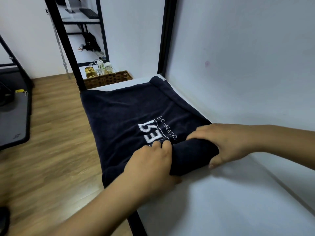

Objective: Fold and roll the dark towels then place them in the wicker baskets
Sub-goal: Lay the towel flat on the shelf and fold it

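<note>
A dark navy towel (pixel 129 109) with white embroidered lettering lies flat on a white shelf surface (pixel 221 201). Its near end is wound into a thick roll (pixel 192 155). My left hand (pixel 151 166) grips the roll's left end, fingers curled over the top. Over the roll's right end my right hand (pixel 223 143) is wrapped, its thumb under the near side. A wicker basket (pixel 109 79) stands beyond the towel's far end, behind a black post.
A white wall (pixel 247 65) runs close along the right of the shelf. Black frame posts (pixel 68 48) rise at the far left corner. Glass jars (pixel 98 69) stand behind the basket. Wooden floor (pixel 51 133) and a dark mat (pixel 13 120) lie to the left.
</note>
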A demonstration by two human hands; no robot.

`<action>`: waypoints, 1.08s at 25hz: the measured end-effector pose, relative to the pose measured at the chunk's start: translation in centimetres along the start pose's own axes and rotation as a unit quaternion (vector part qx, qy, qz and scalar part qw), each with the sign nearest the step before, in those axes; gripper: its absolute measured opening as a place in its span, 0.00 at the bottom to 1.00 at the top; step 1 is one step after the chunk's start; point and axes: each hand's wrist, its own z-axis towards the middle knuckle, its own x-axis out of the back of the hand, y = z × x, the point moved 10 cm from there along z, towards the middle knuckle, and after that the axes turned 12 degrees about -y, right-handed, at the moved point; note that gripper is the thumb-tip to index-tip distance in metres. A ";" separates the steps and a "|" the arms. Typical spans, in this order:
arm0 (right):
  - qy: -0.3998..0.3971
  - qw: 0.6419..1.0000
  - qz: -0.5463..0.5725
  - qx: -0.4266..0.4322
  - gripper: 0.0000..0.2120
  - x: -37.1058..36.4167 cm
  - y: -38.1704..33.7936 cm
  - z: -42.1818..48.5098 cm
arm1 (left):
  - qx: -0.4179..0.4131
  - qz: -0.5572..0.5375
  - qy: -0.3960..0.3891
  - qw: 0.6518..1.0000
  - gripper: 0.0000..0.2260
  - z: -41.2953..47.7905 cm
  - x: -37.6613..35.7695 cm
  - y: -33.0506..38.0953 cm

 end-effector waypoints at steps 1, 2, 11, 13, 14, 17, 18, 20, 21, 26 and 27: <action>0.044 0.994 -0.093 -0.019 0.38 0.3 -0.3 0.0 | 0.000 -0.029 -0.041 0.999 0.25 0.6 -0.3 -0.6; 0.103 0.977 -0.185 -0.032 0.40 0.7 -1.0 0.0 | -0.001 -0.056 -0.078 0.995 0.25 1.2 -0.3 -1.1; 0.128 0.969 -0.201 -0.067 0.31 0.3 -1.8 1.7 | 0.034 -0.100 -0.162 0.981 0.26 1.9 -0.7 -2.6; 0.061 0.986 -0.144 -0.057 0.27 -0.1 -1.1 2.2 | 0.044 -0.012 -0.056 0.997 0.26 0.7 0.1 -1.3; 0.042 0.989 -0.129 -0.054 0.26 -0.2 -0.9 2.3 | 0.039 0.025 0.013 0.999 0.27 -0.1 0.6 -0.3; -0.006 0.997 -0.066 -0.043 0.24 -0.7 -0.3 2.4 | 0.054 0.101 0.076 0.990 0.35 -1.6 -0.8 1.4; -0.039 0.997 -0.044 -0.043 0.24 -1.3 -0.1 2.4 | 0.061 0.119 0.099 0.986 0.34 -2.0 -1.3 1.7; -0.101 0.994 -0.024 -0.040 0.26 -2.1 -0.1 2.1 | 0.073 0.163 0.145 0.973 0.27 -2.8 -2.3 2.6; -0.132 0.990 -0.021 -0.041 0.28 -2.6 0.0 1.9 | 0.070 0.179 0.168 0.967 0.24 -3.3 -2.7 3.3; -0.210 0.977 0.004 -0.036 0.35 -3.8 -0.1 1.5 | 0.076 0.211 0.195 0.955 0.20 -3.8 -4.1 4.0; -0.210 0.977 0.009 -0.035 0.34 -3.7 -0.1 1.4 | 0.083 0.218 0.192 0.953 0.19 -3.6 -3.8 3.7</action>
